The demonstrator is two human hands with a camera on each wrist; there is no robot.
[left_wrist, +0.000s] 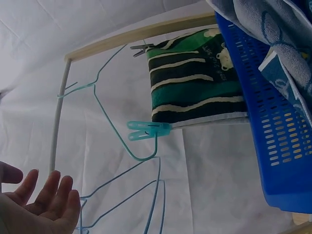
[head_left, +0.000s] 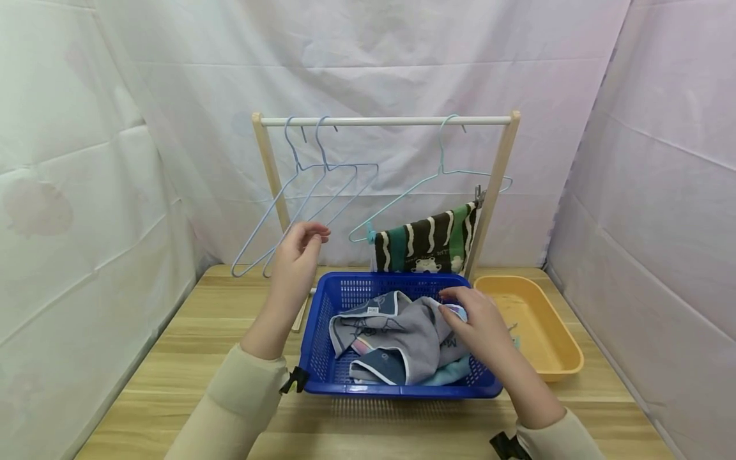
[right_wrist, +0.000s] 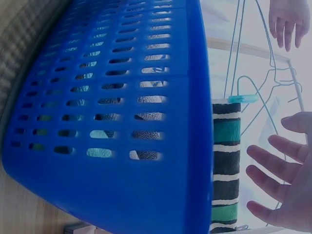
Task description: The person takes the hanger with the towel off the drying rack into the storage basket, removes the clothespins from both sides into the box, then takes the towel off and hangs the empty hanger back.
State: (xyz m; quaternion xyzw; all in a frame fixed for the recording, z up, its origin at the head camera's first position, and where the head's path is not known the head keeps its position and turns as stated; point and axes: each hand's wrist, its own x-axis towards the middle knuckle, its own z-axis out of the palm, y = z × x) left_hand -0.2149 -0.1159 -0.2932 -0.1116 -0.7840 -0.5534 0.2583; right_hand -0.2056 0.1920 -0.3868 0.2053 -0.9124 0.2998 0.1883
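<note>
My left hand (head_left: 301,255) is raised in front of the two blue hangers (head_left: 325,169), its fingers loosely bent with nothing in them. Over the right part of the blue basket (head_left: 323,338) hovers my right hand (head_left: 477,317), fingers spread and empty in the right wrist view. Inside the basket lies a rumpled grey towel (head_left: 422,338) with dark blue corners and white edging, with a light blue cloth (head_left: 451,372) partly under it. A striped green and dark towel (head_left: 431,239) hangs by clips from the mint hanger (head_left: 397,199); a teal clothespin (left_wrist: 148,130) grips one corner.
A white rod (head_left: 385,121) on wooden posts (head_left: 267,160) carries the hangers behind the basket. To the right stands a yellow tray (head_left: 546,326) with a few small clips, partly hidden by my right arm. White cloth walls (head_left: 368,38) surround the wooden table (head_left: 190,358).
</note>
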